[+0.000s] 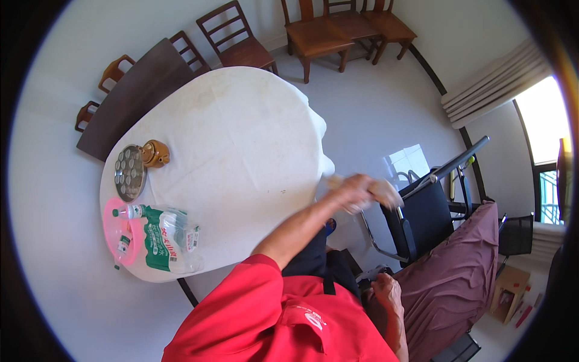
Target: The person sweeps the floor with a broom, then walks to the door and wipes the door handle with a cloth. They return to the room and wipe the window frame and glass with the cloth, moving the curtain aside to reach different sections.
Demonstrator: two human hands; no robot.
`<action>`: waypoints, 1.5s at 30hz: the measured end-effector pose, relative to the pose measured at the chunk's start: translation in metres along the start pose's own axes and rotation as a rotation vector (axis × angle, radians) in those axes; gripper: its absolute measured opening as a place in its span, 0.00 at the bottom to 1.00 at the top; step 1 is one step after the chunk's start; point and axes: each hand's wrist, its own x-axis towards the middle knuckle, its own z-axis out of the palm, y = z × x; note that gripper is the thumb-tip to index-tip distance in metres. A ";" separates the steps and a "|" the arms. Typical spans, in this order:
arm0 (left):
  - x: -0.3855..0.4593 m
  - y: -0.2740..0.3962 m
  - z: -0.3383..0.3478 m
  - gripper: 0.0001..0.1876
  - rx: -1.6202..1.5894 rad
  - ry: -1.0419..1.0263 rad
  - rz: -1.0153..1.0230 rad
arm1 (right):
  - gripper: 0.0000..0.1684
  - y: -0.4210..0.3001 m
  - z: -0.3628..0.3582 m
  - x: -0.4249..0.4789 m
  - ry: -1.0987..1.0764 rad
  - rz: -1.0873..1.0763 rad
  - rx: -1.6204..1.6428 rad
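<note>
My left hand point(357, 192) is stretched out past the edge of the round table and is motion-blurred. It is shut on a pale beige object point(386, 194), too blurred to name, beside a black office chair point(423, 217). My right hand point(386, 289) is low at my right side, fingers curled, near a grey and black thing point(374, 273) that is partly hidden; whether it holds anything is unclear. A white cloth covers the table point(235, 135). On its left side are a brown teapot point(154, 154), a metal tray of small cups point(130, 174) and a plastic-wrapped bottle pack point(167, 240).
A pink plastic basin point(111, 231) with water bottles point(131, 211) is at the table's left edge. Wooden chairs point(316, 36) and a dark table point(140, 90) line the walls. A mauve cloth point(448, 280) drapes furniture at my right, near a wooden box point(509, 294).
</note>
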 end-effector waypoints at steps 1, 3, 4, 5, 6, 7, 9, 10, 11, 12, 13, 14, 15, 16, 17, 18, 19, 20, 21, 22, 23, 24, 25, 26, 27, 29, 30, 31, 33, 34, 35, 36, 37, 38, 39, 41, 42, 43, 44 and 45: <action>0.006 0.042 0.016 0.21 0.171 0.103 0.088 | 0.22 -0.006 -0.010 0.010 -0.009 -0.005 0.007; -0.011 0.089 -0.008 0.19 0.033 0.228 0.027 | 0.23 -0.018 -0.032 0.032 -0.009 -0.036 0.023; -0.019 0.087 -0.024 0.19 0.013 0.340 -0.007 | 0.23 -0.019 -0.042 0.046 -0.013 -0.034 0.016; -0.025 0.080 -0.038 0.19 -0.010 0.419 -0.034 | 0.23 -0.015 -0.044 0.055 -0.010 -0.005 0.029; -0.041 0.045 -0.058 0.21 -0.043 0.534 0.007 | 0.23 -0.013 -0.046 0.063 -0.007 0.019 0.041; -0.064 0.013 -0.088 0.20 -0.189 0.684 -0.127 | 0.24 -0.012 -0.049 0.073 -0.032 0.034 0.028; -0.131 -0.083 -0.166 0.24 0.082 1.076 -0.459 | 0.24 -0.009 -0.057 0.094 -0.077 0.062 -0.005; -0.184 -0.135 -0.210 0.27 0.424 1.224 -0.597 | 0.24 -0.013 -0.065 0.108 -0.126 0.118 0.028; -0.219 -0.164 -0.243 0.30 0.413 1.465 -0.793 | 0.24 -0.014 -0.072 0.123 -0.129 0.089 -0.003; -0.230 -0.164 -0.271 0.32 0.530 1.541 -1.094 | 0.23 -0.011 -0.075 0.134 -0.132 0.075 -0.039; -0.239 -0.182 -0.280 0.31 0.357 1.604 -1.134 | 0.23 -0.010 -0.081 0.143 -0.147 0.047 -0.071; -0.248 -0.200 -0.289 0.30 0.186 1.667 -1.176 | 0.22 -0.012 -0.089 0.156 -0.115 -0.068 -0.053; -0.250 -0.228 -0.285 0.28 0.066 1.716 -1.097 | 0.22 -0.025 -0.108 0.172 -0.154 -0.091 -0.022; -0.183 -0.221 -0.273 0.24 0.249 1.581 -1.207 | 0.21 -0.045 -0.119 0.183 -0.158 -0.067 -0.009; -0.110 -0.187 -0.269 0.21 0.454 1.447 -1.304 | 0.21 -0.066 -0.130 0.196 -0.159 -0.045 0.025; -0.060 -0.172 -0.235 0.18 0.695 1.267 -0.919 | 0.20 -0.083 -0.145 0.207 -0.165 -0.138 0.006; 0.004 -0.129 -0.205 0.19 0.522 1.041 -0.658 | 0.20 -0.098 -0.155 0.216 -0.148 -0.179 0.040; 0.047 -0.113 -0.173 0.19 0.251 0.790 -0.562 | 0.20 -0.117 -0.168 0.228 -0.144 -0.249 0.065; 0.090 -0.075 -0.146 0.19 0.073 0.428 -0.421 | 0.20 -0.134 -0.178 0.237 -0.134 -0.308 0.095; 0.115 -0.060 -0.111 0.21 -0.031 0.284 -0.357 | 0.21 -0.156 -0.194 0.245 -0.155 -0.323 0.135; 0.132 -0.017 -0.098 0.22 0.075 0.263 -0.102 | 0.21 -0.163 -0.206 0.249 -0.131 -0.309 0.134; 0.138 0.018 -0.102 0.24 0.059 0.227 -0.069 | 0.21 -0.170 -0.216 0.254 -0.096 -0.293 0.141; 0.140 0.042 -0.107 0.25 0.050 0.203 -0.042 | 0.21 -0.176 -0.224 0.261 -0.068 -0.289 0.147; 0.134 0.053 -0.117 0.25 0.013 0.277 -0.079 | 0.20 -0.173 -0.229 0.265 -0.006 -0.302 0.194; 0.121 0.056 -0.130 0.24 -0.020 0.350 -0.120 | 0.19 -0.173 -0.236 0.269 0.003 -0.246 0.245; 0.074 -0.006 -0.147 0.25 0.180 0.587 -0.276 | 0.17 -0.154 -0.233 0.279 0.076 -0.264 0.255; 0.043 -0.038 -0.160 0.27 0.118 0.843 -0.346 | 0.15 -0.150 -0.233 0.283 0.094 -0.305 0.222; -0.004 -0.085 -0.172 0.28 0.211 1.068 -0.426 | 0.14 -0.146 -0.234 0.285 0.107 -0.346 0.180; -0.130 -0.177 -0.204 0.24 0.132 1.482 -0.794 | 0.13 -0.139 -0.237 0.289 0.095 -0.422 0.117; -0.164 -0.179 -0.216 0.22 0.139 1.593 -1.035 | 0.13 -0.137 -0.236 0.291 0.088 -0.419 0.096; -0.199 -0.175 -0.231 0.21 0.112 1.694 -1.289 | 0.13 -0.135 -0.235 0.292 0.075 -0.415 0.077; -0.236 -0.171 -0.246 0.19 0.043 1.784 -1.516 | 0.12 -0.133 -0.233 0.293 0.065 -0.424 0.054; -0.249 -0.167 -0.252 0.23 0.054 1.787 -1.801 | 0.11 -0.135 -0.234 0.294 0.039 -0.413 0.047; -0.262 -0.166 -0.257 0.26 0.017 1.767 -2.074 | 0.12 -0.133 -0.232 0.296 0.053 -0.400 0.023; -0.299 -0.178 -0.250 0.28 -0.006 1.765 -1.986 | 0.12 -0.134 -0.233 0.301 0.051 -0.396 0.015; -0.353 -0.202 -0.255 0.32 -0.045 1.737 -1.793 | 0.12 -0.136 -0.236 0.311 0.015 -0.355 0.040; -0.343 -0.220 -0.261 0.32 -0.116 1.714 -1.837 | 0.12 -0.139 -0.237 0.316 0.002 -0.323 0.021; -0.332 -0.236 -0.271 0.33 -0.181 1.687 -1.879 | 0.14 -0.144 -0.240 0.319 -0.008 -0.290 0.008; -0.323 -0.251 -0.285 0.33 -0.247 1.668 -1.927 | 0.15 -0.152 -0.244 0.326 -0.023 -0.267 -0.006; -0.323 -0.264 -0.319 0.32 0.188 1.177 -2.020 | 0.17 -0.162 -0.250 0.339 -0.047 -0.255 -0.002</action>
